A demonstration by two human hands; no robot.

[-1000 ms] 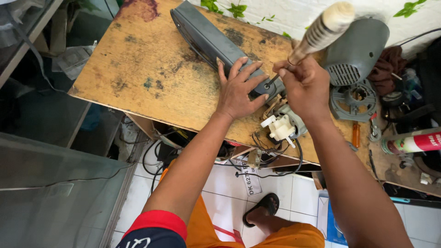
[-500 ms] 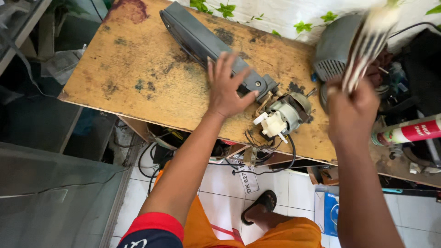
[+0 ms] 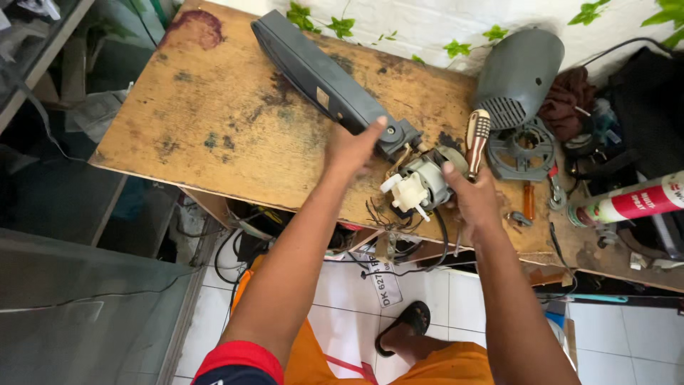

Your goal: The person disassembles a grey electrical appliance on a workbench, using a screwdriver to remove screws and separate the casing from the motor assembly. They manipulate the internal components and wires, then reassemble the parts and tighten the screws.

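My left hand [image 3: 353, 146] grips the near end of a long grey plastic column [image 3: 320, 75] that lies slantwise across the worn wooden table [image 3: 214, 121]. At that end sits a small electric motor [image 3: 420, 185] with a white plastic part and loose dark wires. My right hand [image 3: 476, 203] holds the motor from the right, thumb on its casing. A screwdriver with a ribbed cream-and-brown handle [image 3: 476, 135] lies on the table just above my right hand, its shaft running toward my fingers.
A domed grey motor cover [image 3: 516, 71] and a round grey plastic mount [image 3: 524, 150] lie at the back right, beside a brown cloth [image 3: 566, 100]. An orange-handled tool [image 3: 529, 202] and a red-and-white spray can [image 3: 634, 199] lie to the right. Cables hang under the table edge.
My right hand had the screwdriver raised, swung it right, and it now lies on the table. That hand has come down onto the motor. My left hand stayed on the column.
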